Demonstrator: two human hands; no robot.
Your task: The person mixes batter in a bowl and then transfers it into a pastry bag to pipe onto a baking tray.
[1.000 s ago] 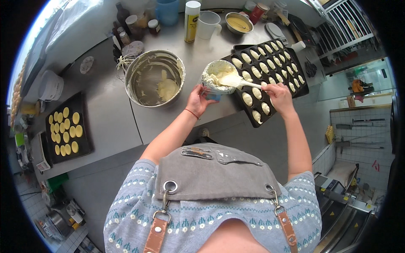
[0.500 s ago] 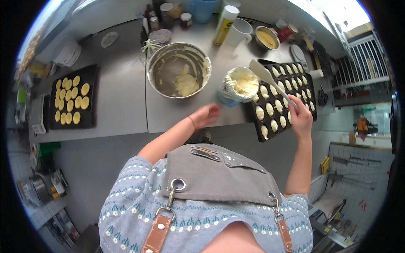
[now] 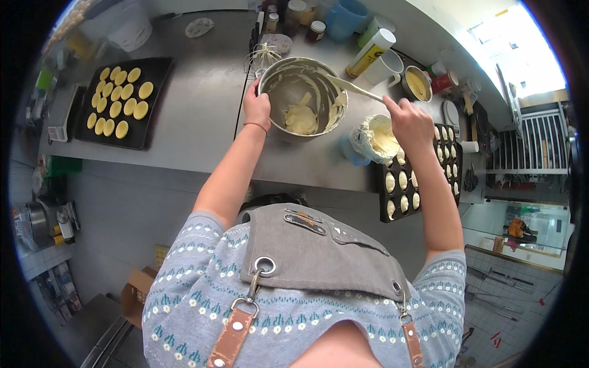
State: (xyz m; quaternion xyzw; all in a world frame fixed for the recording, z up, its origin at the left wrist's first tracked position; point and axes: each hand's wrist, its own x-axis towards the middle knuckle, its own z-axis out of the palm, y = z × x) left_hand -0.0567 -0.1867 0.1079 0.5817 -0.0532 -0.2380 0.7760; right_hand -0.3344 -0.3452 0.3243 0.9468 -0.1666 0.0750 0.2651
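Observation:
My left hand (image 3: 256,104) grips the rim of a steel mixing bowl (image 3: 277,92) at its left side. Pale cream (image 3: 302,119) lies in the bowl and streaks its wall. My right hand (image 3: 410,119) is closed on the handle of a light-coloured spatula (image 3: 359,90), whose head reaches inside the bowl near the far right wall. Right of the bowl, a bag of cream (image 3: 380,138) is folded open over a blue container (image 3: 357,150). Behind my right forearm, a dark mould tray (image 3: 392,205) holds several piped pale ovals, partly hidden by the arm.
A black tray (image 3: 147,76) of pale yellow discs lies left on the steel worktop (image 3: 202,110). A whisk (image 3: 265,52), jars (image 3: 294,13), a spray can (image 3: 370,54), a plastic jug (image 3: 383,70) and a bowl of yellow batter (image 3: 417,84) line the back. A racked trolley (image 3: 521,141) stands right.
My left hand left the blue container and now grips the steel bowl. My right hand carried the spatula from the bagged container into that bowl. The view has swung rightward, showing more window.

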